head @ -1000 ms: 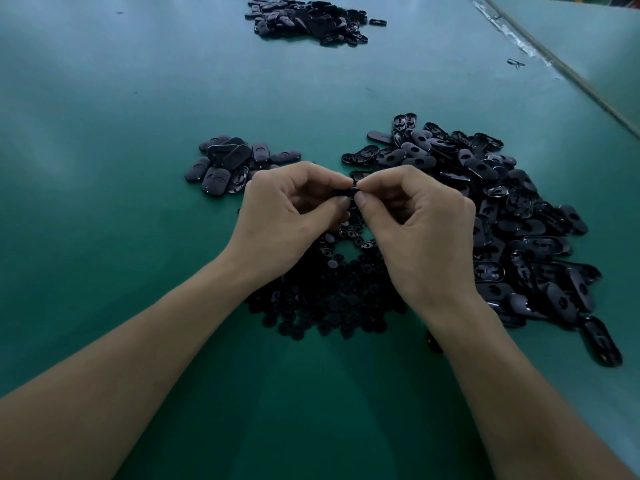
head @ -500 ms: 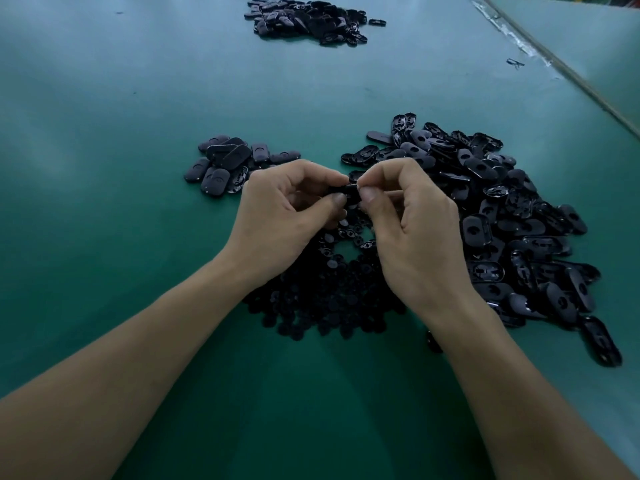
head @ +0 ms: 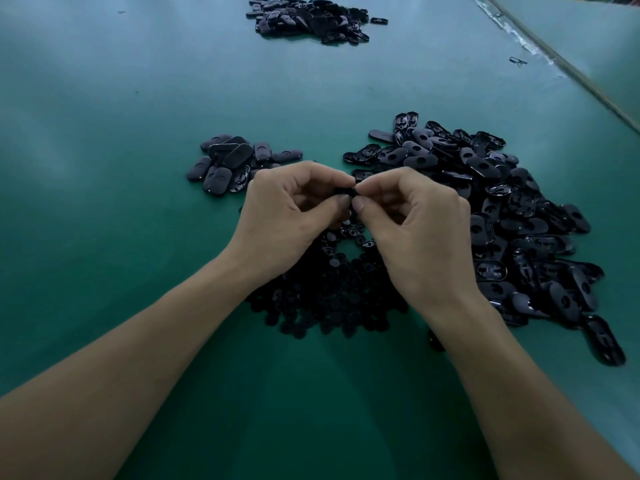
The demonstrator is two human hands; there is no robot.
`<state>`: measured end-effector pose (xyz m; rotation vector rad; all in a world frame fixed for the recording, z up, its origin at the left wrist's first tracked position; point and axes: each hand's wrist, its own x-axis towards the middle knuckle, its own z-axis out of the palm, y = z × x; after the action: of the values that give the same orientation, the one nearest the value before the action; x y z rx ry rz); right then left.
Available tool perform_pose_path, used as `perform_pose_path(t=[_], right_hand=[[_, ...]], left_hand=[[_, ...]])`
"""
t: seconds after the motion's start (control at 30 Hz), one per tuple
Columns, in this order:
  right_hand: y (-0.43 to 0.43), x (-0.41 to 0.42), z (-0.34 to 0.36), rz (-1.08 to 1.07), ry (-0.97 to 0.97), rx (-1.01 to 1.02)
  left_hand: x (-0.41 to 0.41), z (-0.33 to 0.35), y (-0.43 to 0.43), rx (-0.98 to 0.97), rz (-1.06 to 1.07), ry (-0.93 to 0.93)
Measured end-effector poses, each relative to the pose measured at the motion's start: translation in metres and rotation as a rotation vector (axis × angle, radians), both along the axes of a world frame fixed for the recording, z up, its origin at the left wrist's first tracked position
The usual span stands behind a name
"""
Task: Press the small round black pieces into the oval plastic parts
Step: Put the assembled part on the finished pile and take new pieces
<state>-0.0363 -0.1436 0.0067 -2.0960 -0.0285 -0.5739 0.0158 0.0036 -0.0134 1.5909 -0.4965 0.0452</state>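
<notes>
Head view: an oval plastic part (head: pixel 344 192) is pinched between both hands above the near pile and is mostly hidden. Whether one of the round black pieces (head: pixel 329 292) is already seated in it cannot be told. The left hand (head: pixel 291 216) and right hand (head: pixel 415 230) are curled, thumbs and forefingers closed on the part. Pressed off-centre, the insert could seat crooked or pop free into the pile below and be lost. A slip might also drop the part among the unfilled ovals (head: pixel 502 209) at right on the bench (head: pixel 104 168).

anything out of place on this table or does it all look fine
One small dark bit lies alone by the seam at the far right, apart from every pile; too small to identify. Otherwise nothing stands out.
</notes>
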Motion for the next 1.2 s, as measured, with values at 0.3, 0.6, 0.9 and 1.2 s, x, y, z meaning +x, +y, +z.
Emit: perform_pose_path(t=[0.3,0.6,0.9,1.2], right_hand=[[0.0018,-0.0009,0.0002,0.007,0.032,0.006],[0.0,-0.0002,0.0,-0.007,0.045,-0.025],[0.0005,-0.0008,-0.0009,0.024,0.048,-0.004],[0.0033,-0.003,0.0004,-0.005,0.005,-0.05]], left_hand=[[0.0004,-0.0004,0.0019,0.024,-0.014,-0.019],[-0.0006,0.0001,0.0015,0.042,-0.018,-0.053],[-0.001,-0.0004,0.0009,0.055,-0.011,-0.062],[-0.0008,-0.0011,-0.0003,0.122,0.007,-0.104]])
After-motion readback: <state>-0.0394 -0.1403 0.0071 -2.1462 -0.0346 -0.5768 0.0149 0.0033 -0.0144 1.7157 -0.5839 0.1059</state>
